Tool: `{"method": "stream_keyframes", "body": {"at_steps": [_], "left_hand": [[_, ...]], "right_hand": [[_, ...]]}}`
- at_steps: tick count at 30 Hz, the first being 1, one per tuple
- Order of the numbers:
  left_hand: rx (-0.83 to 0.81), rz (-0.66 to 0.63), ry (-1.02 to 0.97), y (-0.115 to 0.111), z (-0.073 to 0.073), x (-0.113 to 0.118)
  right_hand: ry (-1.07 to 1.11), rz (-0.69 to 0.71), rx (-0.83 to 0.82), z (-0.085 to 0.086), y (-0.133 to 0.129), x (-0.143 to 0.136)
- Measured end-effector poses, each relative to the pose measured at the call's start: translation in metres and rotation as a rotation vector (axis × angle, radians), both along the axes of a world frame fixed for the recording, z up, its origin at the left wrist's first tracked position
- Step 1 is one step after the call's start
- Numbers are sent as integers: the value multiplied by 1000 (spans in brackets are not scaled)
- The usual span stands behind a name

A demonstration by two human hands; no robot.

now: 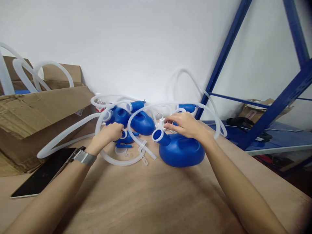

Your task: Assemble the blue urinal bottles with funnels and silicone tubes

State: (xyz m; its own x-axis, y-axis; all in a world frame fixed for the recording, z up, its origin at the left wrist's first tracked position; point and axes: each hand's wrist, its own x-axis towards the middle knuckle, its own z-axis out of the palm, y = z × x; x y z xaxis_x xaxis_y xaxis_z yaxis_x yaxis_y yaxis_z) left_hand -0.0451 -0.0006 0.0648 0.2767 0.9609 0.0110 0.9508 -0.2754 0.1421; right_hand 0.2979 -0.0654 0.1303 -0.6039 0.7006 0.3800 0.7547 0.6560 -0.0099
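Observation:
A blue plastic bottle with a wide angled neck (181,151) stands on the table, a white ring around its mouth. My right hand (186,124) is over its far side, fingers stretched out and slightly apart. Its fingertips are close to a small white plug-like piece (161,123); contact is unclear. My left hand (110,132) is closed beside a blue funnel-shaped piece with a white ring (126,136); what its fingers pinch is hidden. A clear hose (122,161) loops between the hands, with a white clip (143,147) on it. A blue cap-like part (123,145) lies nearby.
More blue bottles (143,123) with hoses stand toward the wall. At left is an open cardboard box (48,110) holding several hoses. A dark tablet or phone (44,174) lies before it. A blue metal shelf frame (224,53) rises on the right.

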Motion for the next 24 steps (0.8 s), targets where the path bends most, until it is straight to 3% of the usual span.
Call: {"method": "stream_keyframes", "body": {"at_steps": [4,13,24], "left_hand": [[12,83,85,6,-7,-5],[-59,-37,116,14,-24,-8],[-77,-108,53,0,-4,-10]], "right_hand": [[25,-8,-22,-1,3,2],[39,61,-89,-4,2,-3],[74,130,-73,-11,1,-16]]}}
